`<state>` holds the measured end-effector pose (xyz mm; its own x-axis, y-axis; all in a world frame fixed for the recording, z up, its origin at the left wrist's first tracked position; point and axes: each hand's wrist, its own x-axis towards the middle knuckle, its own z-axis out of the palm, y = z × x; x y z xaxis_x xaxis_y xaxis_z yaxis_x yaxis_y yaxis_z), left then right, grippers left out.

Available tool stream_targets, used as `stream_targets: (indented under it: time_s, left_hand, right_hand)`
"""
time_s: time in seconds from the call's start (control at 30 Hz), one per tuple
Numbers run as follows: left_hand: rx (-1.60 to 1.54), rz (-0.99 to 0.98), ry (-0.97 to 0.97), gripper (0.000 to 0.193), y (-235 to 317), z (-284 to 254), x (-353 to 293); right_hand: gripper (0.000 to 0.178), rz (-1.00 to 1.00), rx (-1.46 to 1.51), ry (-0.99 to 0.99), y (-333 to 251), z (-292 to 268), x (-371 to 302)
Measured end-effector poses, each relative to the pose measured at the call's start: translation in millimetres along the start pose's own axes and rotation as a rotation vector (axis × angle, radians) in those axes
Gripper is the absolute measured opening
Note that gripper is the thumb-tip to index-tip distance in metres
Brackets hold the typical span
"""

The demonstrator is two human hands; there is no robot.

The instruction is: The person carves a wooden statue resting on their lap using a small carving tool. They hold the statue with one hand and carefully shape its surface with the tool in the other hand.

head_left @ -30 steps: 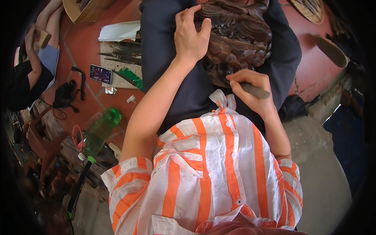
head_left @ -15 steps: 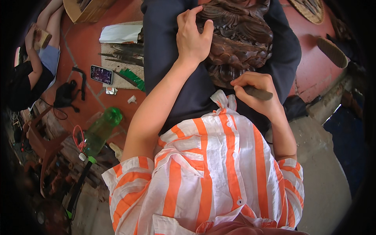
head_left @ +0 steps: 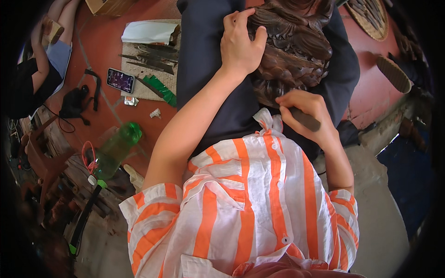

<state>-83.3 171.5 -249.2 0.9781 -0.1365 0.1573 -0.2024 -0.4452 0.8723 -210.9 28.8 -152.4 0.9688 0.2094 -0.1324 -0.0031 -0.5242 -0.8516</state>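
The dark wood carving lay between the person's trousered legs. I observed the left hand loosely spread against it, the right hand curled around a tool handle.

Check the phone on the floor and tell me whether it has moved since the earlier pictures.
No. Judged against the mat, the phone shows no shift: it lies at the same left edge.

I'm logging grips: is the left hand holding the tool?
No, the right hand grips the tool, while the left hand rests against the carved wood.
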Motion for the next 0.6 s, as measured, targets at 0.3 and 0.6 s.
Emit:
stream_targets:
  time_s: [0.3,0.6]
  left_hand:
    - [0.006,0.006,0.010,0.041,-1.6,0.7,-0.1]
    - [0.022,0.003,0.020,0.042,-1.4,0.5,0.3]
  right_hand:
    - [0.008,-0.010,-0.027,-0.056,-2.8,-4.2,-3.1]
    - [0.009,-0.029,-0.062,-0.083,-5.4,-7.6,0.8]
